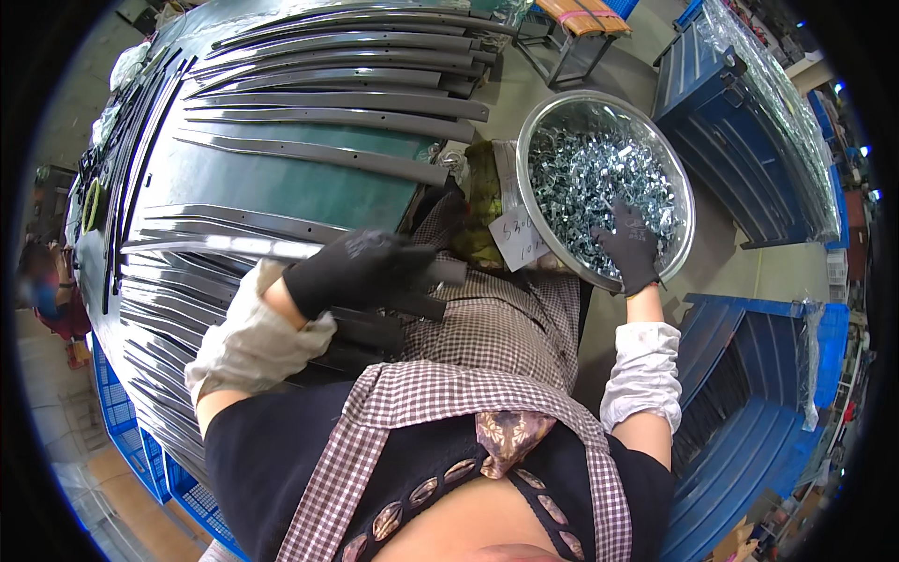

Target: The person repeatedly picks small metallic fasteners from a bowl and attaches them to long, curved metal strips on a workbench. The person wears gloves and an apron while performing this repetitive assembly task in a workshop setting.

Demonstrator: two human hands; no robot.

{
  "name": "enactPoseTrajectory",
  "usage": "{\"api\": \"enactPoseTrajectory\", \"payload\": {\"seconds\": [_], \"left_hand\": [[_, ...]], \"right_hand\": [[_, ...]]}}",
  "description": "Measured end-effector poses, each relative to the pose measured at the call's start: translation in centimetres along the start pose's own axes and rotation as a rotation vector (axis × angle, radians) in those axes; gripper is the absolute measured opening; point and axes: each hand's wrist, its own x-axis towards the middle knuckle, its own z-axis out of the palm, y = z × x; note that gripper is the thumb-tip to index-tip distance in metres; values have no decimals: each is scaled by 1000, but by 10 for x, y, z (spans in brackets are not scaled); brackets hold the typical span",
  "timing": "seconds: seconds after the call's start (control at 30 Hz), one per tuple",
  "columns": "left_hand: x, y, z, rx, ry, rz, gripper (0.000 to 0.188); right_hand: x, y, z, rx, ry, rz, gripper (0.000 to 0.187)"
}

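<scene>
My left hand point(348, 272), in a black glove, is closed around a long dark grey strip point(225, 245) near its right end. The strip lies across the table edge, over other similar strips. My right hand point(633, 245), also gloved in black, reaches into a large round bowl point(686, 201). Its fingers are apart, with the tips among a heap of small shiny metal clips point(590, 178). Whether a clip sits between those fingertips is too small to make out.
Many grey strips point(318, 155) lie in rows on the green-topped table point(309, 192). A paper with handwriting point(518, 239) rests beside the bowl. Blue metal bins point(740, 131) stand at the right, and an orange-topped stool point(582, 17) stands beyond the bowl.
</scene>
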Motion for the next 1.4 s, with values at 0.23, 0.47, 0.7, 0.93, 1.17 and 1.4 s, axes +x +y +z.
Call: {"api": "enactPoseTrajectory", "payload": {"seconds": [0.23, 0.47, 0.7, 0.93, 1.17, 1.4], "left_hand": [[-30, -26, -41, -384, -126, -316, 31], [15, -115, -19, 393, 388, -181, 38], [36, -87, -12, 437, 341, -176, 36], [47, -97, 11, 241, 438, -117, 38], [46, -75, 8, 184, 357, -131, 40], [79, 7, 3, 114, 331, 12, 47]], "right_hand": [[9, 0, 9, 233, -3, -99, 23], [1, 1, 16, 286, 37, -86, 27], [12, -9, 14, 315, -12, 27, 26], [2, -12, -4, 428, 353, -101, 19], [-25, -56, -66, 1527, -99, 257, 16], [-52, -119, -78, 1692, -312, 57, 14]]}}
